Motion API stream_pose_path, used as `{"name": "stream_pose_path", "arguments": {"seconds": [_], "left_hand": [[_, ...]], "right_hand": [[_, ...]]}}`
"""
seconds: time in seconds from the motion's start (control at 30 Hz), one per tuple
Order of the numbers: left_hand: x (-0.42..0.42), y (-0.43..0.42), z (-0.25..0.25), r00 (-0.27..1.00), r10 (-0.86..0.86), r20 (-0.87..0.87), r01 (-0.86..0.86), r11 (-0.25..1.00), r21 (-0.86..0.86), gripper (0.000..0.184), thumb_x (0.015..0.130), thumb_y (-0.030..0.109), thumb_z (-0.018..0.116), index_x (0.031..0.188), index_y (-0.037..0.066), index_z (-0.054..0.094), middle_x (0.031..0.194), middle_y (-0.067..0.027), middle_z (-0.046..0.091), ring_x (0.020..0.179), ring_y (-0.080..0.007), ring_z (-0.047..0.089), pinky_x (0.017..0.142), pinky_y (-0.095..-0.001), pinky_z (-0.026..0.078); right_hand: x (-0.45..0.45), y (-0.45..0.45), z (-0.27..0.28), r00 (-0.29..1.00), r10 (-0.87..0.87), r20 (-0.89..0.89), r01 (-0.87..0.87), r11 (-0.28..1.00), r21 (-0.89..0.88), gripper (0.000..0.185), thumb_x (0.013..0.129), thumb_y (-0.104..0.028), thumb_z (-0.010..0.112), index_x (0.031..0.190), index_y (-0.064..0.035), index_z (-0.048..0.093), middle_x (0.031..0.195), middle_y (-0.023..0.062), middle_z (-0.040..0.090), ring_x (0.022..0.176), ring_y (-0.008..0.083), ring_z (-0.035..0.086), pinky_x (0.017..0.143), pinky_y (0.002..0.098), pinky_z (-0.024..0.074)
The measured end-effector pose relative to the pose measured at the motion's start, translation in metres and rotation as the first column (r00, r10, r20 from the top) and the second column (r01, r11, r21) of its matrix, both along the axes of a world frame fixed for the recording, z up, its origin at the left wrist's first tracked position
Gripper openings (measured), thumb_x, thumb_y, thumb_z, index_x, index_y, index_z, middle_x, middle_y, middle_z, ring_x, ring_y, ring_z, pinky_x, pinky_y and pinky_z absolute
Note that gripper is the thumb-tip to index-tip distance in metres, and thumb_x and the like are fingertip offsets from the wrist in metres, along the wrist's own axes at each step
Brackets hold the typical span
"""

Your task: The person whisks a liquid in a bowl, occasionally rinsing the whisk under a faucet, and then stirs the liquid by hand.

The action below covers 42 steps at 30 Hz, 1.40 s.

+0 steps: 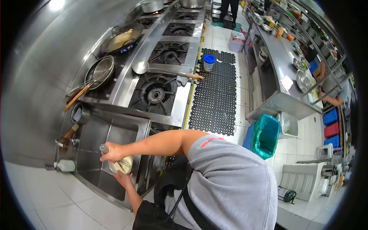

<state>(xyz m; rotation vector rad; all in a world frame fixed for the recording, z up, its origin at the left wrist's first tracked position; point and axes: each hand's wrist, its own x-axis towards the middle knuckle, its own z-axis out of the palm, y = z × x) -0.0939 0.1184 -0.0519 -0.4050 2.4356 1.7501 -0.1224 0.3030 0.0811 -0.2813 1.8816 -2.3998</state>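
Observation:
My right hand point(113, 152) is closed around the metal handle of a whisk point(103, 148). The whisk's wires reach down into a pale, creamy mixture in a round bowl point(130, 169). My left hand point(124, 180) holds the bowl at its near side; the fingers under it are partly hidden. Both hands and the bowl are over a stainless steel sink point(92, 132). A small tap point(63, 143) sticks out of the wall past my right hand, with a thin glinting line running from it.
A burner range point(155, 94) adjoins the sink, with a ladle point(140, 66) lying across it. A wok point(115, 42) and a strainer point(103, 69) stand along the wall. A white bottle point(66, 165) is by the sink. Behind me is a green-lined bin point(265, 134).

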Motion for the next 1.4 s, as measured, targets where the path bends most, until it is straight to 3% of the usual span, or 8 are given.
{"name": "stream_pose_path", "arguments": {"seconds": [0.33, 0.53, 0.63, 0.73, 0.83, 0.93, 1.1, 1.4], "left_hand": [[-0.005, 0.033, 0.007, 0.995, -0.102, -0.013, 0.103, 0.994, 0.043, 0.066, 0.1, 0.038, 0.042, 0.149, 0.001, 0.014, 0.147, -0.0221, 0.027, 0.124, -0.0365, 0.045, 0.076, -0.0438, 0.056], [-0.036, 0.031, 0.023, 0.973, -0.185, 0.138, 0.164, 0.975, 0.153, 0.067, 0.1, 0.039, 0.044, 0.148, 0.0, 0.017, 0.144, -0.0209, 0.035, 0.126, -0.0321, 0.045, 0.088, -0.0389, 0.05], [-0.063, 0.029, 0.025, 0.979, -0.202, 0.017, 0.2, 0.976, 0.092, 0.063, 0.1, 0.039, 0.043, 0.145, -0.002, 0.026, 0.141, -0.02, 0.039, 0.124, -0.0292, 0.047, 0.095, -0.037, 0.046], [-0.092, 0.023, 0.022, 0.973, -0.229, 0.033, 0.216, 0.949, 0.23, 0.059, 0.101, 0.04, 0.04, 0.14, -0.004, 0.036, 0.138, -0.0193, 0.042, 0.122, -0.0276, 0.05, 0.099, -0.0385, 0.042], [-0.102, 0.025, 0.02, 0.892, -0.45, -0.03, 0.428, 0.823, 0.373, 0.065, 0.1, 0.045, 0.041, 0.142, -0.005, 0.034, 0.139, -0.017, 0.045, 0.121, -0.0283, 0.052, 0.099, -0.0384, 0.044], [-0.103, 0.035, 0.024, 0.933, -0.353, 0.076, 0.305, 0.882, 0.359, 0.062, 0.101, 0.043, 0.041, 0.139, -0.006, 0.038, 0.135, -0.0169, 0.049, 0.12, -0.0279, 0.053, 0.099, -0.0374, 0.044], [-0.104, 0.03, 0.015, 0.946, -0.324, 0.016, 0.324, 0.946, 0.024, 0.051, 0.103, 0.037, 0.039, 0.132, -0.004, 0.047, 0.121, -0.0161, 0.059, 0.104, -0.0243, 0.061, 0.086, -0.035, 0.05], [-0.09, -0.009, -0.009, 0.984, -0.176, 0.007, 0.176, 0.982, 0.062, 0.047, 0.103, 0.032, 0.039, 0.131, -0.004, 0.047, 0.122, -0.0172, 0.059, 0.103, -0.0239, 0.061, 0.086, -0.0342, 0.05]], "right_hand": [[-0.025, 0.07, -0.019, 0.999, -0.016, 0.043, 0.023, 0.983, -0.181, 0.029, 0.081, -0.018, 0.068, 0.064, -0.0035, 0.048, 0.046, 0.0062, 0.05, 0.037, 0.0162, 0.051, 0.037, 0.0315, 0.0404], [-0.028, 0.079, -0.01, 0.995, -0.001, 0.099, 0.012, 0.993, -0.113, 0.032, 0.08, -0.021, 0.068, 0.059, -0.0026, 0.051, 0.048, 0.0059, 0.051, 0.039, 0.0163, 0.053, 0.041, 0.0331, 0.0426], [-0.029, 0.07, -0.014, 0.999, -0.001, 0.039, 0.004, 0.996, -0.094, 0.028, 0.078, -0.018, 0.07, 0.067, 0.0003, 0.052, 0.046, 0.0088, 0.05, 0.037, 0.0197, 0.053, 0.038, 0.0343, 0.0417], [-0.024, 0.063, -0.011, 1.0, -0.009, 0.019, 0.01, 0.999, -0.049, 0.027, 0.077, -0.019, 0.071, 0.068, -0.0003, 0.053, 0.048, 0.0087, 0.051, 0.039, 0.0196, 0.054, 0.039, 0.0336, 0.0428], [-0.006, 0.06, 0.001, 0.997, -0.064, 0.036, 0.065, 0.998, -0.016, 0.03, 0.078, -0.02, 0.07, 0.063, -0.0009, 0.052, 0.049, 0.0082, 0.052, 0.039, 0.0191, 0.054, 0.04, 0.0328, 0.0431], [0.002, 0.061, 0.0, 0.99, -0.137, 0.022, 0.138, 0.99, -0.02, 0.034, 0.079, -0.02, 0.068, 0.057, -0.0013, 0.05, 0.048, 0.0074, 0.051, 0.039, 0.0183, 0.053, 0.04, 0.0324, 0.0429], [0.006, 0.064, -0.005, 0.976, -0.218, 0.015, 0.218, 0.974, -0.068, 0.034, 0.081, -0.018, 0.066, 0.056, -0.0017, 0.049, 0.046, 0.0068, 0.049, 0.038, 0.0173, 0.052, 0.039, 0.0318, 0.0414], [-0.003, 0.05, -0.011, 0.97, -0.23, 0.076, 0.239, 0.957, -0.165, 0.03, 0.083, -0.018, 0.063, 0.061, -0.0006, 0.052, 0.046, 0.0077, 0.05, 0.037, 0.017, 0.051, 0.04, 0.033, 0.0413]]}}
